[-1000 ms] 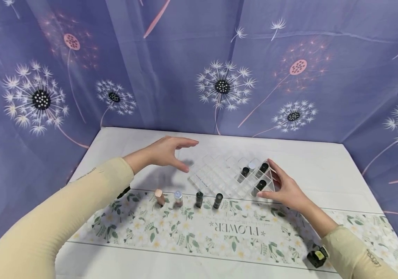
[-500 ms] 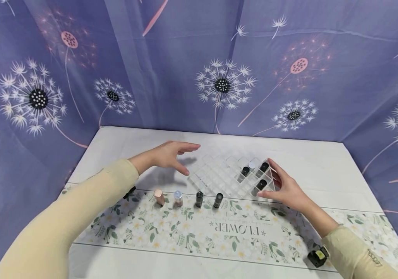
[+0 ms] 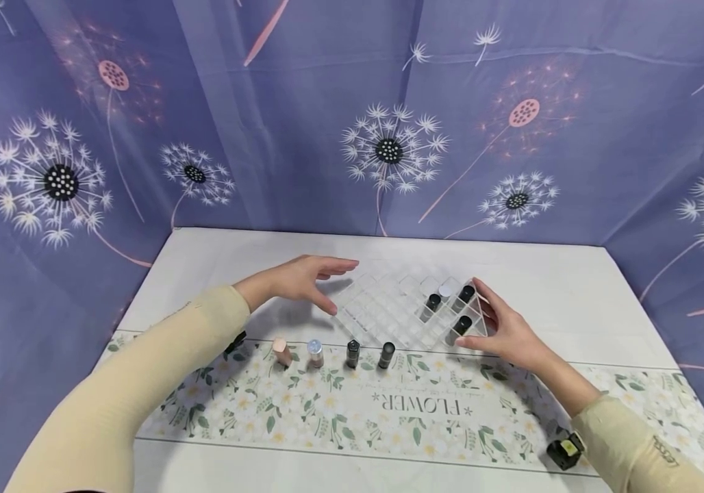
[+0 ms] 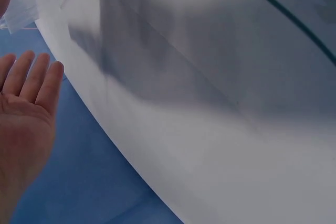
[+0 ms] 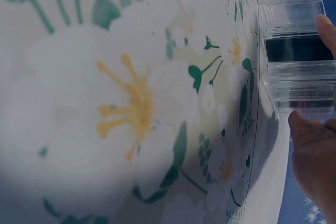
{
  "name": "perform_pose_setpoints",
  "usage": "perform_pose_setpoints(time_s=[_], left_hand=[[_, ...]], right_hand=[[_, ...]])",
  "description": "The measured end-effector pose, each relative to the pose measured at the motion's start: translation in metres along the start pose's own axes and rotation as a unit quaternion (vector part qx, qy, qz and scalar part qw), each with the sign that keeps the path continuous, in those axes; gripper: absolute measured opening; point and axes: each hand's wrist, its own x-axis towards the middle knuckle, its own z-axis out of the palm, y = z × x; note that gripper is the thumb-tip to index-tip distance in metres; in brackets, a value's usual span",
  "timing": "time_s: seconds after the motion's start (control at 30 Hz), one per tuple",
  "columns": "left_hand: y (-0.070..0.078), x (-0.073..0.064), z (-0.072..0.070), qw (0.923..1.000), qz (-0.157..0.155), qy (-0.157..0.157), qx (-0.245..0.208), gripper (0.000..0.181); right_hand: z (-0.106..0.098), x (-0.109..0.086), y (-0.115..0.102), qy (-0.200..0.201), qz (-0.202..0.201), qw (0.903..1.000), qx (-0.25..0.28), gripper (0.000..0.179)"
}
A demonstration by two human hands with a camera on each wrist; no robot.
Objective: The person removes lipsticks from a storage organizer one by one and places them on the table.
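Note:
A clear acrylic lipstick organizer (image 3: 383,308) with diamond-shaped cells lies on the table. Three black-capped tubes (image 3: 463,324) and a pale-capped one (image 3: 445,292) stand in its right end. My right hand (image 3: 506,335) grips that end, thumb in front and fingers behind; the right wrist view shows a dark tube (image 5: 296,49) through the clear wall. At the left corner my left hand (image 3: 303,279) is spread, its thumb tip right at the edge and its fingers straight behind. The left wrist view shows its extended fingers (image 4: 39,80) holding nothing.
In front of the organizer stand a peach lipstick (image 3: 281,351), a silver-capped one (image 3: 315,352) and two black ones (image 3: 353,353) on a floral runner (image 3: 413,424). A small black box (image 3: 564,452) sits beside the right forearm. A purple dandelion curtain (image 3: 303,137) hangs behind the white table.
My left hand has come slightly right and nearer, its thumb now at the organizer's left corner. The right hand keeps its hold; the organizer and the tubes have stayed put.

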Motion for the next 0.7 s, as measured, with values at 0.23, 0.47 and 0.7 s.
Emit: perform_pose_setpoints(time_s=[0.23,0.47,0.7], left_hand=[[0.0,0.005,0.004,0.9999,-0.002,-0.013,-0.009,0.104],[-0.002,0.009,0.009,0.9994,-0.002,-0.024,-0.024,0.104],[-0.005,0.013,0.01,0.9989,-0.008,-0.033,-0.031,0.104]], right_hand=[[0.0,0.0,-0.001,-0.001,0.002,1.0,-0.003,0.116],[-0.001,-0.002,-0.004,0.003,0.003,1.0,-0.007,0.115],[-0.001,-0.002,-0.004,0.006,0.002,0.9999,-0.008,0.115]])
